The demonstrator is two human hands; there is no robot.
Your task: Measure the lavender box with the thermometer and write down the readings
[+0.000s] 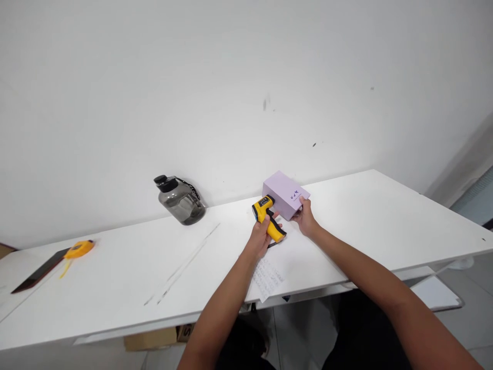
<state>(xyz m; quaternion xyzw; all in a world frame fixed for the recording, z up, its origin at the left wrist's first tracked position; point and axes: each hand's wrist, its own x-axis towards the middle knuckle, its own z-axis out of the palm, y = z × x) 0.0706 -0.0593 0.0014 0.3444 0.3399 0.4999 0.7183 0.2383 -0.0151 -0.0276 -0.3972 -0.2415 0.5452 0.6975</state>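
Note:
My left hand (262,234) is closed on the side of a yellow and black infrared thermometer gun (271,225), whose front end points at a purple box (285,194). The gun's nose is close to the box's side; I cannot tell whether they touch. At the box's near right corner, my right hand (305,218) grips it with the thumb on top and the fingers below. Dark markings show on the box's top face. Beneath my left wrist lies a sheet of paper (268,277) with lines of writing, partly hidden by the arm.
A grey see-through water bottle (182,201) with a black lid stands by the wall, left of my hands. Farther left lie a yellow tape measure (79,249) and a dark flat object (40,271). The white table (131,262) runs along the wall; a cardboard box (152,339) sits underneath.

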